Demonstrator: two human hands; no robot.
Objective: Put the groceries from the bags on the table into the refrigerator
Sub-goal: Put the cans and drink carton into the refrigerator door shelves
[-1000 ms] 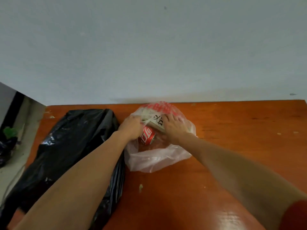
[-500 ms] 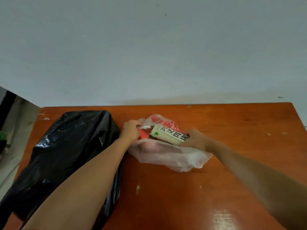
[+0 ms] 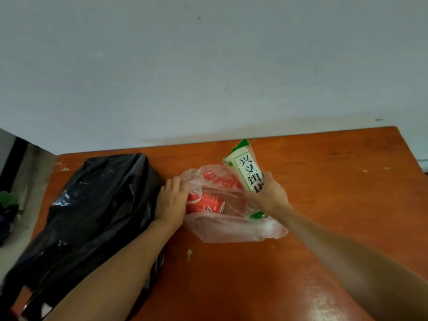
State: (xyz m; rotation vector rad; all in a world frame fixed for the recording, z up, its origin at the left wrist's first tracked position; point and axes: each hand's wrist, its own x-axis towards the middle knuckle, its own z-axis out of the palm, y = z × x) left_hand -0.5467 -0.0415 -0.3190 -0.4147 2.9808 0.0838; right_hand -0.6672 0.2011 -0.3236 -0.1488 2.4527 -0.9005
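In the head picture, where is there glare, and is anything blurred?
Head view: glare on the table near the bottom edge, shiny streaks on the black bag; the right forearm is blurred, yet the print on the package in the right hand is legible.

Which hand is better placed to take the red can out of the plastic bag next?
Probably the left. The left hand holds the edge of the plastic bag right beside the red can, while the right hand is full, gripping the white and green packet above the bag.
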